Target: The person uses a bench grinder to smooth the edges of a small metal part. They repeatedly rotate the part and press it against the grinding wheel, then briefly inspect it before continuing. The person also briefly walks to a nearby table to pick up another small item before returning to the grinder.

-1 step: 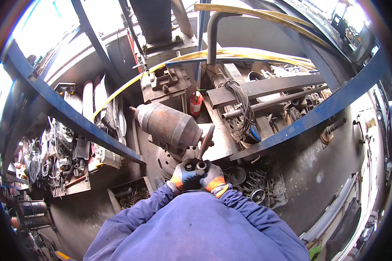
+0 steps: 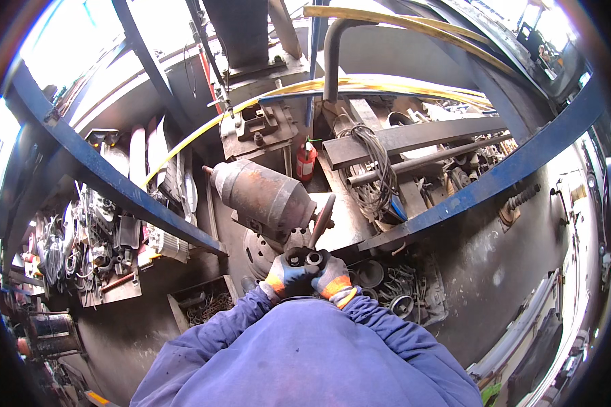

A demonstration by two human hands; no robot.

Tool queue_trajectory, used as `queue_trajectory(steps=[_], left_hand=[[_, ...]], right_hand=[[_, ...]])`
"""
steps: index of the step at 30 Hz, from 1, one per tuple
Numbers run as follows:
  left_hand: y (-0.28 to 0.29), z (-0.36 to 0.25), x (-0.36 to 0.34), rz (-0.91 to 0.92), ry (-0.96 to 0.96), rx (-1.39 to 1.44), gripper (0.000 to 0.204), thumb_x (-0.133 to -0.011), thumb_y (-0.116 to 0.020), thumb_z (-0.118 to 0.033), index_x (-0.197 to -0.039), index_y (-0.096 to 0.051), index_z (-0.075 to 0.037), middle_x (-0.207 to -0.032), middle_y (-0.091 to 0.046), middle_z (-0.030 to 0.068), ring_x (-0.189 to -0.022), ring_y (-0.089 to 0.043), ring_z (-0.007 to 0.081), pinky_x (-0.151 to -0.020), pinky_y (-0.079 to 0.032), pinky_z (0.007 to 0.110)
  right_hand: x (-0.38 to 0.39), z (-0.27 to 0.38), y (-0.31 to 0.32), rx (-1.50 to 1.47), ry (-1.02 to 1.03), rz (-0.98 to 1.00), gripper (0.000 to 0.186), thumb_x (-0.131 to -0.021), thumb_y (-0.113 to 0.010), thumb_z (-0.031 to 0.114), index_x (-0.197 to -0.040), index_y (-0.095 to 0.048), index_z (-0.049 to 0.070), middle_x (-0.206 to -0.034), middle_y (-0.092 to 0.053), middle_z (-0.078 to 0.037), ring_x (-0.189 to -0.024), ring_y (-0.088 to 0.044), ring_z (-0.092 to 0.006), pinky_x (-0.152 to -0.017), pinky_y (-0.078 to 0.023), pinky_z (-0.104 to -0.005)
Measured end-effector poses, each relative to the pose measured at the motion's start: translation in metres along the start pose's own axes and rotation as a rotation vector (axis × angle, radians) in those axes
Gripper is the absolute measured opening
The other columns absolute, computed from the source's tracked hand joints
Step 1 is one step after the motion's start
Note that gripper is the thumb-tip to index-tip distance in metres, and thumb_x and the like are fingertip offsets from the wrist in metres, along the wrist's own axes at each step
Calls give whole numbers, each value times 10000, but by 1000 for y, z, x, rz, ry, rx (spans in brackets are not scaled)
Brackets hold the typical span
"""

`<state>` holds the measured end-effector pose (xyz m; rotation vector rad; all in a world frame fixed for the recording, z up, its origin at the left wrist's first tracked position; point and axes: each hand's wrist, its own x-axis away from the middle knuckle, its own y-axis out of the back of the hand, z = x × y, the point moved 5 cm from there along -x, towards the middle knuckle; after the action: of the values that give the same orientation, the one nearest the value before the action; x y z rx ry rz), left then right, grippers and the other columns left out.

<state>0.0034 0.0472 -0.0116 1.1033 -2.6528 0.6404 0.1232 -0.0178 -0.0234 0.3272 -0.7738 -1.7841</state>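
My gloved hands are side by side in front of my chest. In my right hand (image 2: 330, 269) is a small round metal piece with a hollow end (image 2: 313, 258), its fingers closed around it. My left hand (image 2: 290, 273) presses against the right one; its fingers are curled round a dark, round-ended metal part (image 2: 294, 259), whose kind is unclear. Just beyond the hands stands a rusty bench grinder (image 2: 261, 197) with a cylindrical body. Its upright wheel (image 2: 322, 221) is close to my right fingertips, apart from them as far as I can see.
A blue frame beam (image 2: 115, 180) slopes across on the left, another (image 2: 482, 186) on the right. Behind the grinder stands a red fire extinguisher (image 2: 305, 161). Coiled cable (image 2: 373, 156) hangs over steel bars. Scrap bins (image 2: 176, 312) stand low beside me.
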Motion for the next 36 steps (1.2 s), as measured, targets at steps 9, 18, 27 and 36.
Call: queue_trajectory(steps=[9, 18, 27, 36], left_hand=[[12, -11, 6, 14, 50, -87, 449, -805, -759, -239, -1133, -603, 23, -1028, -669, 76, -931, -618, 153, -845, -502, 309], [4, -11, 0, -126, 92, 68, 425, -821, -710, -313, -1113, -641, -12, -871, -652, 17, -646, -581, 86, -544, -458, 225], [-2, 0, -9, -84, -79, -6, 345, -825, -686, -223, -1080, -643, 5, -925, -671, 65, -815, -637, 148, -722, -526, 283], [5, 24, -14, -110, -59, 83, 532, -713, -806, -196, -1141, -575, 19, -1027, -659, 84, -908, -611, 154, -837, -499, 319]], right_hand=[[-22, -18, -37, -185, -2, 175, 322, -732, -706, 241, -1013, -694, 84, -981, -703, -167, -951, -674, -310, -808, -528, -368], [-40, -24, -49, -132, -163, 154, 229, -762, -590, 144, -901, -690, -8, -855, -686, -239, -887, -677, -351, -756, -517, -394], [-28, 3, -15, -31, -261, 120, 280, -797, -583, 227, -902, -691, -9, -909, -655, -287, -985, -614, -436, -815, -515, -436], [-16, -23, -20, -123, -59, -71, 300, -770, -670, 261, -1044, -660, 139, -955, -687, -174, -942, -645, -379, -791, -530, -442]])
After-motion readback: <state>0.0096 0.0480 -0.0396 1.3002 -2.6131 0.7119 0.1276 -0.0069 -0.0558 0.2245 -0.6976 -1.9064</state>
